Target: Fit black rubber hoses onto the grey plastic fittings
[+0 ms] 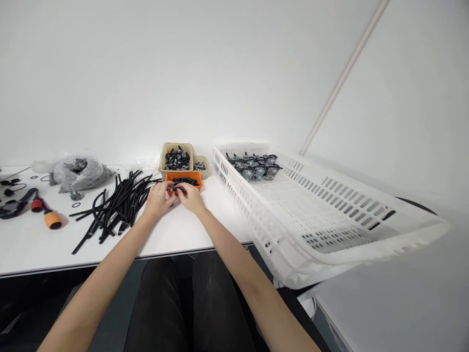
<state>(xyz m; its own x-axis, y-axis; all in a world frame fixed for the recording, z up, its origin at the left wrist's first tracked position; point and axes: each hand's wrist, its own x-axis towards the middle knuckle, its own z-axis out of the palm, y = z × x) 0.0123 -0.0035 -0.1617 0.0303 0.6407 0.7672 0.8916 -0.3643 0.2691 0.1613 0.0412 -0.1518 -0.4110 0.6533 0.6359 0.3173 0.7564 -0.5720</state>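
Observation:
Right in front of the orange basket, my left hand and my right hand meet with fingers closed. Between the fingertips is a small grey-and-black part; its exact kind is too small to make out, and the fingers partly cover it. Small black pieces fill the orange basket. Just left of my left hand lies a loose pile of black rubber hoses. Behind the basket stands a beige bin of black-and-grey fittings, with a smaller beige bin of small metal parts beside it.
A large white plastic crate at the right overhangs the table's front edge, with several clear-bodied assemblies with black hoses at its far end. On the left are a plastic bag of parts, an orange-handled tool and a red-handled tool.

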